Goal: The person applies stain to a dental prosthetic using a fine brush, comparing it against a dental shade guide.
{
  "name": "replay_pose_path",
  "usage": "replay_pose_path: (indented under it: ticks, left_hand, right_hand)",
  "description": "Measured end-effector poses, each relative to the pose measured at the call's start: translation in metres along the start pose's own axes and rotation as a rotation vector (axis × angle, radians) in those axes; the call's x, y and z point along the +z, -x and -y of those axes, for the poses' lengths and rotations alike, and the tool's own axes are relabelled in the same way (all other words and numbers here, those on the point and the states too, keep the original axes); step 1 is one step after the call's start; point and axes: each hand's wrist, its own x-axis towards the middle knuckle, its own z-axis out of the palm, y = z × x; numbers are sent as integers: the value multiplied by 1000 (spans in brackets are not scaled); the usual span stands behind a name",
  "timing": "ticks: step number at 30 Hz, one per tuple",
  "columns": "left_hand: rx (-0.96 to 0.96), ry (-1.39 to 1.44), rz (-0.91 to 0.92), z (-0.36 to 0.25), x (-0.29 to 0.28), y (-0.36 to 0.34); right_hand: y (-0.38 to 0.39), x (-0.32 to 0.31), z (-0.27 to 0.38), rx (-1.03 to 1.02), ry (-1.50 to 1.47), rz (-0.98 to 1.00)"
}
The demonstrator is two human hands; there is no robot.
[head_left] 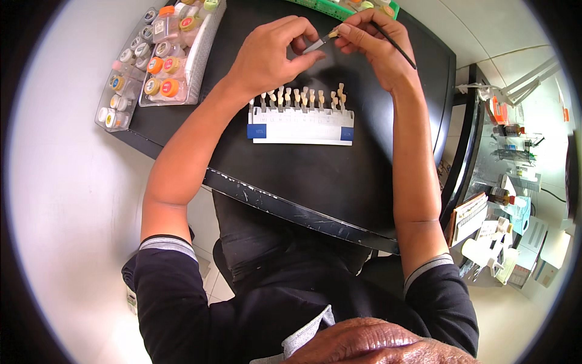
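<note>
A tooth shade tab [315,45], with a flat grey stem and a cream tooth-shaped tip, is pinched between the thumb and fingers of my left hand [274,51]. My right hand [377,45] is closed on a slim black-handled tool [397,47], whose working end is hidden by the fingers. Its thumb and fingertips are right at the tab's cream tip; I cannot tell whether they grip it too. Closer to me on the black table lies a white shade guide holder [303,128] with blue ends, and several cream tabs [304,97] stand upright in it.
At the table's left, a white basket [197,67] and a clear bin [103,115] hold jars with orange, yellow and white lids. A green basket [324,8] stands at the far edge. The black table [297,176] has a worn front edge. Rightward, a glass-topped surface [485,164] carries bottles and papers.
</note>
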Motion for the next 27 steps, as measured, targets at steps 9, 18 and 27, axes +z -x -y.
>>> replay_pose_path:
  ticks: [9, 18, 27]
  left_hand:
    - [39, -196, 485, -28, -26, 18]
    - [63, -264, 575, -23, -19, 25]
    - [126, -310, 529, -19, -14, 29]
  right_hand:
    - [18, -17, 49, 156, 283, 90]
    - [18, -2, 43, 157, 398, 395]
    - [15, 3, 27, 178, 345, 421]
